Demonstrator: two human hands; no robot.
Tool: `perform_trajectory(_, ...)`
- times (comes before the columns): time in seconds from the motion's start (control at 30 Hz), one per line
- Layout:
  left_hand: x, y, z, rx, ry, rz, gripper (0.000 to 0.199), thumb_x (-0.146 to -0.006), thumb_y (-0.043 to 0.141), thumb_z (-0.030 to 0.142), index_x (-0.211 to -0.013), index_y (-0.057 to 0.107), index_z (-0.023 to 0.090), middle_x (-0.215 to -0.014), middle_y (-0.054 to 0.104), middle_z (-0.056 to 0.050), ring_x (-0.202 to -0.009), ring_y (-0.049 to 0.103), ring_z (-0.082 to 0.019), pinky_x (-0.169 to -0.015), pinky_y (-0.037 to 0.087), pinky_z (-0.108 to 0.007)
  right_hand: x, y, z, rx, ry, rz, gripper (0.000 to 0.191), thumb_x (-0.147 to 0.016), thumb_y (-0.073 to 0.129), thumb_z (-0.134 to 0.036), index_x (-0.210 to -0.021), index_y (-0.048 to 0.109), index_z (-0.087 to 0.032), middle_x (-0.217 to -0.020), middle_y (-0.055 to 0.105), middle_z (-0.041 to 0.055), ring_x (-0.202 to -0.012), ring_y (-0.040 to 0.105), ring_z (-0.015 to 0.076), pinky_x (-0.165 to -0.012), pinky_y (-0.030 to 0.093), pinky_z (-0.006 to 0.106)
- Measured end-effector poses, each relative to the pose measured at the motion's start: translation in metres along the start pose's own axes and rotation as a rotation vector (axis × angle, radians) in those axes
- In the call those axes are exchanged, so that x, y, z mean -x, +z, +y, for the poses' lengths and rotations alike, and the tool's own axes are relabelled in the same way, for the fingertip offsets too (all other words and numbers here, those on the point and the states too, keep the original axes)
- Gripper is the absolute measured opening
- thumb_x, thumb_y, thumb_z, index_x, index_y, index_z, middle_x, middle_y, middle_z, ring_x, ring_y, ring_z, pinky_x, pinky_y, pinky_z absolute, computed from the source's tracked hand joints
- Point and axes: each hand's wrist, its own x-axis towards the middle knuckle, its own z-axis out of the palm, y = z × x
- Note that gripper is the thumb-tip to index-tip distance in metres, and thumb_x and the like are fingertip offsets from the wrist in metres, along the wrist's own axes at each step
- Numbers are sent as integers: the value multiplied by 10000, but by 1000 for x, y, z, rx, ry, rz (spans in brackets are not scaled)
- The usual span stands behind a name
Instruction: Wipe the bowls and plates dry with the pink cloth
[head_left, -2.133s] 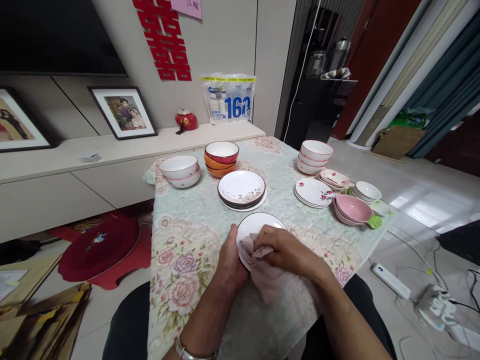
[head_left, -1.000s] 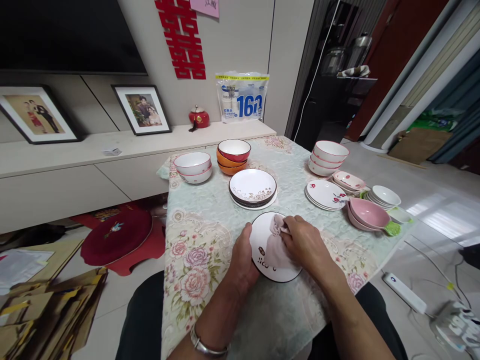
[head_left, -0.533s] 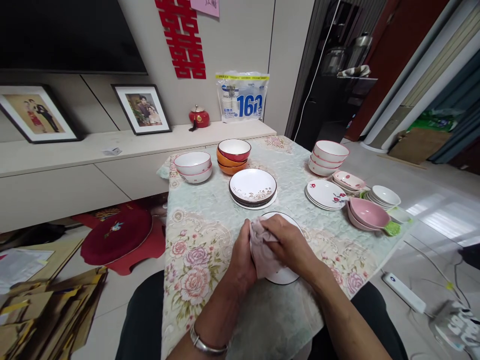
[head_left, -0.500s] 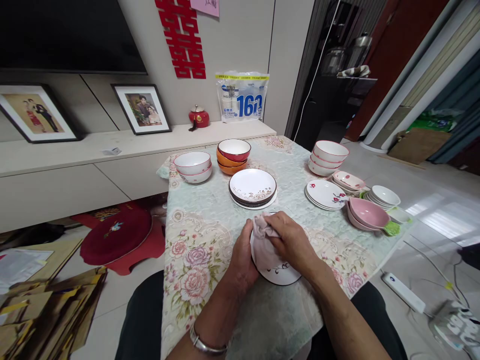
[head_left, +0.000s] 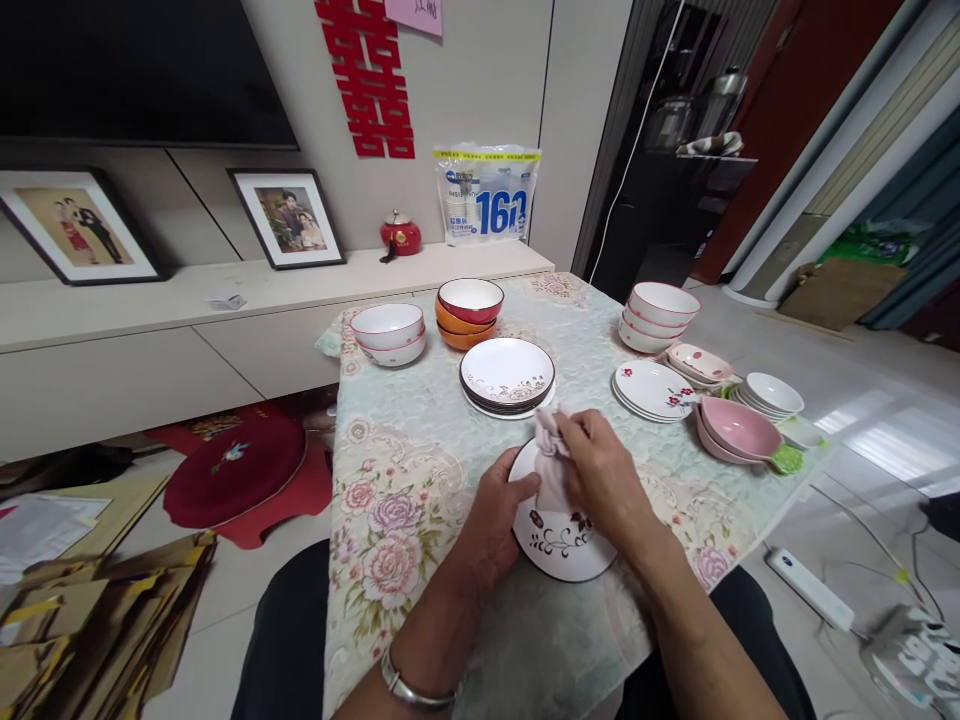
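Observation:
A white plate with a dark rim and brown floral pattern (head_left: 564,548) is tilted above the cloth-covered table, near its front edge. My left hand (head_left: 496,515) grips the plate's left edge, its thumb over the top surface. Bunched in my right hand (head_left: 604,475) is a pale pink cloth (head_left: 551,465), which lies against the upper part of the plate. Just behind my hands stands a stack of similar brown-patterned plates (head_left: 508,372).
White bowls (head_left: 388,330) and orange and red bowls (head_left: 466,315) stand at the back left. On the right are stacked bowls (head_left: 657,315), flowered plates (head_left: 651,390), pink dishes (head_left: 739,430) and small bowls (head_left: 772,393). A red stool (head_left: 236,470) is left of the table.
My right hand and the cloth have moved slightly right and up over the plate, uncovering more of its pattern. The plate has shifted a little right, and my left thumb now lies over it.

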Motion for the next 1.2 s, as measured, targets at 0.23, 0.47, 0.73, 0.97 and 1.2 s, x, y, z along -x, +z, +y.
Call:
perform_trajectory(0.23, 2, 2, -3, -8, 5, 32, 445, -568, 726, 125, -1009, 682, 166, -726, 716, -23, -560, 622, -174, -553, 446, -272, 0, -2, -4, -154, -91, -1, 377, -879, 516, -88, -1215, 616, -225, -1115, 567, 110, -1032, 530, 233, -820, 453, 311)
perform_trajectory(0.47, 0, -1, 6, 33, 22, 168, 460, -526, 724, 145, -981, 657, 175, -793, 731, -36, -581, 634, -190, -595, 477, -316, 1, -11, 37, 13, 231, -201, 165, -936, 514, -253, -884, 640, -160, -853, 617, 80, -761, 547, 196, -660, 339, 281)
perform_trajectory(0.73, -2, -6, 4, -92, -16, 123, 334, -524, 691, 124, -853, 645, 158, -642, 674, -14, -535, 592, -178, -529, 440, -284, -1, -2, 22, -121, 70, -127, 227, -902, 505, -130, -1069, 657, -161, -984, 629, 98, -917, 579, 218, -773, 416, 296)
perform_trajectory(0.97, 1, 0, 0, -83, 76, 43, 329, -573, 681, 114, -899, 676, 163, -759, 717, -22, -571, 591, -141, -549, 428, -244, -1, 0, -5, -193, -139, -92, 422, -868, 478, -44, -1242, 600, -196, -1178, 598, 106, -1087, 534, 222, -886, 432, 307)
perform_trajectory(1.2, -1, -5, 8, 2, 140, 236, 459, -566, 772, 224, -1003, 648, 165, -918, 747, -60, -640, 656, -187, -609, 503, -308, 2, -8, 37, 59, 245, -255, 203, -952, 500, -244, -826, 634, -160, -841, 647, 87, -756, 564, 197, -647, 332, 287)
